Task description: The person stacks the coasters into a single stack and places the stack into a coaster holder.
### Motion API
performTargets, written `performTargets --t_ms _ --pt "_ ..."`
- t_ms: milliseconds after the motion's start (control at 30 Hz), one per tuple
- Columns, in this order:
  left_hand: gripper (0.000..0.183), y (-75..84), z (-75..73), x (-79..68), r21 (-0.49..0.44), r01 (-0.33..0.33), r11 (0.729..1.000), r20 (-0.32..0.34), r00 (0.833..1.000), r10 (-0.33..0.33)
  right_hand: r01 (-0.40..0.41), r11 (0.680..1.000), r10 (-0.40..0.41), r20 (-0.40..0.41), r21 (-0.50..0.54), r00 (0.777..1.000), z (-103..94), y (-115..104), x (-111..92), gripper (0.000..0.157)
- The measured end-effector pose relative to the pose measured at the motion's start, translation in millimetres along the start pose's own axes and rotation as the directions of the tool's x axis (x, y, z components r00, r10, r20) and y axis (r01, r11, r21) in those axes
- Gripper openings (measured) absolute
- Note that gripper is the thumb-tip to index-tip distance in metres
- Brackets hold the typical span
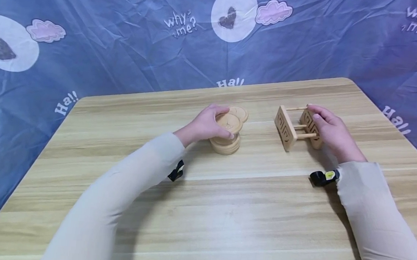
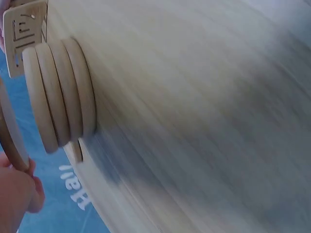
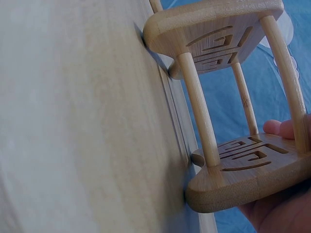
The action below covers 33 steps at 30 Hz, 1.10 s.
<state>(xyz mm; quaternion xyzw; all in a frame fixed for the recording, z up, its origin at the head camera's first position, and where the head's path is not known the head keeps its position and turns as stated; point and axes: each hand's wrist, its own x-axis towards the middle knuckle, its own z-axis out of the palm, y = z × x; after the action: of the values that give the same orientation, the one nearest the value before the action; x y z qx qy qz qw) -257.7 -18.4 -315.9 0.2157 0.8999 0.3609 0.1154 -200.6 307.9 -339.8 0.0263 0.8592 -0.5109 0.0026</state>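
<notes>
Both hands are working with wooden pieces on the table [image 1: 224,213].

Left hand [image 1: 206,123] fingers are curling around the top coaster [image 1: 230,122], tilting it off the stack [image 1: 224,146]; its underside is hidden. Right of the stack, right hand [image 1: 331,129] fingers are gripping the far panel of the rack [image 1: 297,126], partly covering it. The left wrist view is blurring.

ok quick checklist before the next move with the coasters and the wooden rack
1. Left hand grips the top coaster: ok.
2. Coaster stack sits flat and even on the table: ok.
3. Right hand holds the rack at its far end plate: ok.
4. Rack rests on the table, rods level: ok.
5. Gap between stack and rack is free: ok.
6. Rack slot fits a coaster: cannot tell.
</notes>
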Motion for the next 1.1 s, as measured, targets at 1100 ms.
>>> performTargets --t_ms 1100 --pt "0.087 -12.8 4.8 -9.5 0.002 -0.043 0.999 0.082 0.996 0.043 -0.005 1.0 0.005 -0.003 0.008 1.0 -0.4 0 -2 0.055"
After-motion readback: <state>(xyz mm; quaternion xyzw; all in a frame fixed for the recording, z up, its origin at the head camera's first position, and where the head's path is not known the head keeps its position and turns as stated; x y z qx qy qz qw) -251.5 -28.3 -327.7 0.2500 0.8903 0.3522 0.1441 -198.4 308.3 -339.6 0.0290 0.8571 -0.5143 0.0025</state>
